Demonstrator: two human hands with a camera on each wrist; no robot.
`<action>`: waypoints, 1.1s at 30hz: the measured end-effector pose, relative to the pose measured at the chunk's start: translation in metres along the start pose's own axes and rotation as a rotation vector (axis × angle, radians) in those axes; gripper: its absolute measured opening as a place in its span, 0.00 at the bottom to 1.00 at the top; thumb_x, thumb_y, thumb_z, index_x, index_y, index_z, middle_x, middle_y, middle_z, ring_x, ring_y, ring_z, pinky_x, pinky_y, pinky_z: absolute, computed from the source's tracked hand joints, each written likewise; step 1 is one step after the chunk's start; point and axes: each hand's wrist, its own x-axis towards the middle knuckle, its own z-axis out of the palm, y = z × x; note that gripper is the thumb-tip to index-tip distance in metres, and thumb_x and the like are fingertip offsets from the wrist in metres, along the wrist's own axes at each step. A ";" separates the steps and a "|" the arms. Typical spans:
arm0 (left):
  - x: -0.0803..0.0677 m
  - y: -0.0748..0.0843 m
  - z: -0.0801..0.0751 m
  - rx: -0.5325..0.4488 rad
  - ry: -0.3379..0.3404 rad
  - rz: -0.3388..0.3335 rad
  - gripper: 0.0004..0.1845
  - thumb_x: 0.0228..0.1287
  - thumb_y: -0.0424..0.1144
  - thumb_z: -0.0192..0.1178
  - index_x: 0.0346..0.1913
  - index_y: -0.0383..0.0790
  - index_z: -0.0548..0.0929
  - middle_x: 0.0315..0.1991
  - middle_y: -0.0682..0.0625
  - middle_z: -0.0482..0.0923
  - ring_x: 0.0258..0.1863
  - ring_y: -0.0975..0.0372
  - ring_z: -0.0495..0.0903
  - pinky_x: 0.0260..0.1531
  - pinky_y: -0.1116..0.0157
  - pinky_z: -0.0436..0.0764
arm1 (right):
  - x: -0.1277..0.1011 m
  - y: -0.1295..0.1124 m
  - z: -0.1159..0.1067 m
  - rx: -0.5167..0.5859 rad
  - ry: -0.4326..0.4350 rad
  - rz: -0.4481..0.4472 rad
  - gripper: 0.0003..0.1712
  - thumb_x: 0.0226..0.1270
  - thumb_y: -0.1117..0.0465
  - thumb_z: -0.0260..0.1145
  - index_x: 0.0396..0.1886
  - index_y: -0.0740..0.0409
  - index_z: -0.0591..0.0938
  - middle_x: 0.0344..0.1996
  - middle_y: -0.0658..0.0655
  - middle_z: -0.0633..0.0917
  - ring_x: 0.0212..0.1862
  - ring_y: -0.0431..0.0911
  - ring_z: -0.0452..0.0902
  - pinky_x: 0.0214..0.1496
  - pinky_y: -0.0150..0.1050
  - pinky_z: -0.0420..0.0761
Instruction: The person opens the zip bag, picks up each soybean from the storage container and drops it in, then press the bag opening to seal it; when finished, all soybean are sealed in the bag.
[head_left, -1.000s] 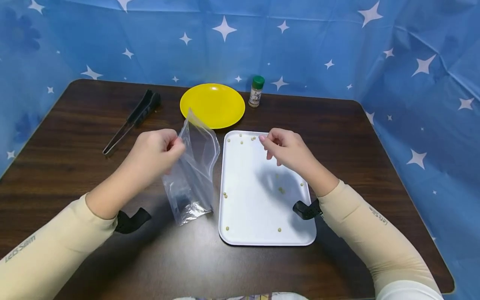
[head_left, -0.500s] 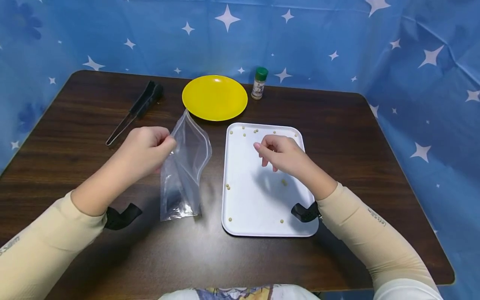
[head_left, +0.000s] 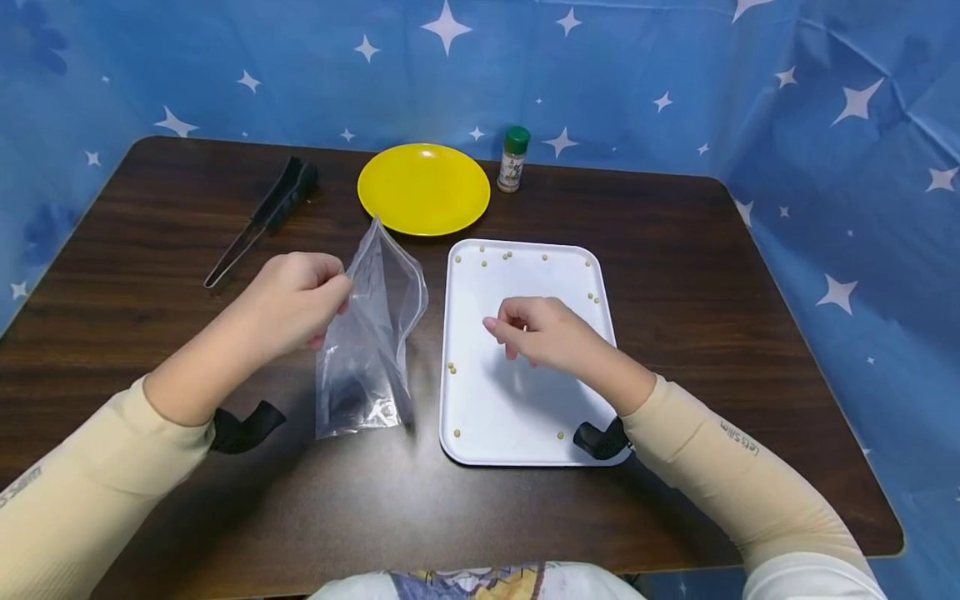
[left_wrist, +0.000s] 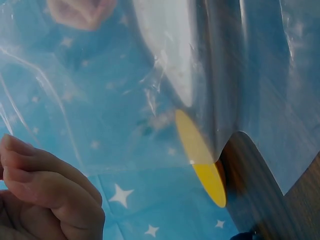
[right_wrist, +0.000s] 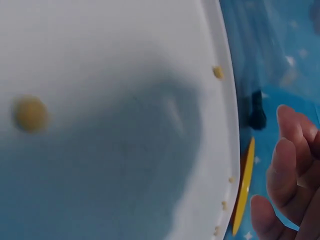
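Observation:
In the head view, my left hand (head_left: 296,300) pinches the upper left edge of a clear zip bag (head_left: 367,342), whose mouth gapes open. Its lower end reaches the tabletop. In the left wrist view the clear plastic (left_wrist: 120,120) spreads beyond my curled fingers (left_wrist: 55,190). My right hand (head_left: 551,333) hovers over a white tray (head_left: 480,417), thumb and index finger close together; whether a bean sits between them is hidden. Small yellowish round beans (head_left: 560,435) lie scattered on the tray, mostly along its rim. One bean (right_wrist: 30,114) appears blurred in the right wrist view.
A yellow plate (head_left: 423,190) lies behind the bag. Just right of it stands a small green-capped shaker (head_left: 513,160). Black-handled tongs (head_left: 262,218) lie at the back left. A blue starred cloth (head_left: 615,75) hangs behind the dark wooden table (head_left: 360,517).
My right hand has moved left and toward me over the tray, uncovering beans near the right rim. My left hand and the bag have shifted slightly left.

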 end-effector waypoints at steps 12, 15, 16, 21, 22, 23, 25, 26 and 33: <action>0.001 0.004 0.005 0.017 -0.007 -0.023 0.17 0.65 0.37 0.37 0.24 0.35 0.73 0.14 0.43 0.67 0.13 0.53 0.71 0.14 0.60 0.68 | -0.034 0.000 0.011 -0.230 -0.006 -0.103 0.12 0.68 0.52 0.56 0.25 0.50 0.75 0.13 0.43 0.74 0.18 0.40 0.67 0.21 0.35 0.67; 0.001 0.004 0.007 0.019 -0.015 -0.026 0.17 0.65 0.37 0.37 0.25 0.35 0.73 0.15 0.43 0.68 0.13 0.54 0.72 0.14 0.60 0.68 | -0.049 0.010 0.006 -0.341 0.012 -0.090 0.13 0.68 0.53 0.58 0.23 0.49 0.74 0.11 0.44 0.70 0.16 0.40 0.64 0.19 0.34 0.65; 0.001 0.004 0.007 0.018 -0.018 -0.026 0.17 0.65 0.37 0.37 0.25 0.35 0.73 0.15 0.43 0.68 0.13 0.54 0.72 0.15 0.59 0.68 | -0.054 0.013 0.004 -0.379 0.014 -0.086 0.13 0.67 0.53 0.58 0.22 0.49 0.73 0.11 0.45 0.69 0.16 0.39 0.63 0.18 0.34 0.64; 0.002 0.004 0.011 0.014 -0.022 -0.022 0.17 0.66 0.38 0.36 0.25 0.35 0.73 0.15 0.43 0.68 0.13 0.53 0.72 0.15 0.59 0.68 | -0.079 0.033 0.001 -0.488 -0.004 -0.067 0.14 0.66 0.52 0.61 0.21 0.49 0.73 0.10 0.45 0.66 0.14 0.38 0.61 0.15 0.32 0.61; 0.002 0.004 0.012 0.014 -0.024 -0.027 0.18 0.66 0.38 0.36 0.26 0.35 0.73 0.14 0.43 0.68 0.13 0.53 0.71 0.15 0.59 0.68 | -0.082 0.036 0.002 -0.492 -0.008 -0.068 0.14 0.65 0.52 0.61 0.21 0.49 0.73 0.09 0.45 0.66 0.14 0.37 0.61 0.15 0.32 0.61; 0.002 0.004 0.012 0.014 -0.026 -0.031 0.18 0.66 0.38 0.36 0.26 0.35 0.73 0.14 0.43 0.68 0.13 0.53 0.71 0.15 0.59 0.68 | -0.084 0.039 0.004 -0.496 -0.011 -0.070 0.15 0.65 0.51 0.61 0.20 0.48 0.73 0.09 0.45 0.65 0.13 0.37 0.60 0.15 0.32 0.61; 0.002 0.004 0.012 0.012 -0.031 -0.040 0.18 0.67 0.39 0.36 0.26 0.35 0.73 0.14 0.43 0.67 0.13 0.53 0.71 0.15 0.59 0.69 | -0.087 0.044 0.009 -0.507 -0.012 -0.081 0.15 0.65 0.51 0.61 0.20 0.48 0.72 0.09 0.44 0.65 0.13 0.37 0.60 0.14 0.32 0.60; 0.002 0.004 0.013 0.012 -0.033 -0.043 0.18 0.67 0.39 0.36 0.26 0.34 0.73 0.14 0.43 0.67 0.12 0.53 0.71 0.14 0.59 0.69 | -0.088 0.046 0.011 -0.514 -0.010 -0.090 0.16 0.66 0.51 0.60 0.19 0.48 0.72 0.09 0.44 0.65 0.13 0.36 0.60 0.14 0.32 0.59; 0.003 0.004 0.015 0.012 -0.066 -0.037 0.18 0.67 0.39 0.35 0.26 0.34 0.72 0.14 0.44 0.66 0.13 0.53 0.72 0.15 0.59 0.69 | -0.093 0.056 0.025 -0.495 -0.037 -0.099 0.14 0.66 0.50 0.59 0.22 0.48 0.74 0.09 0.43 0.65 0.15 0.35 0.62 0.15 0.31 0.61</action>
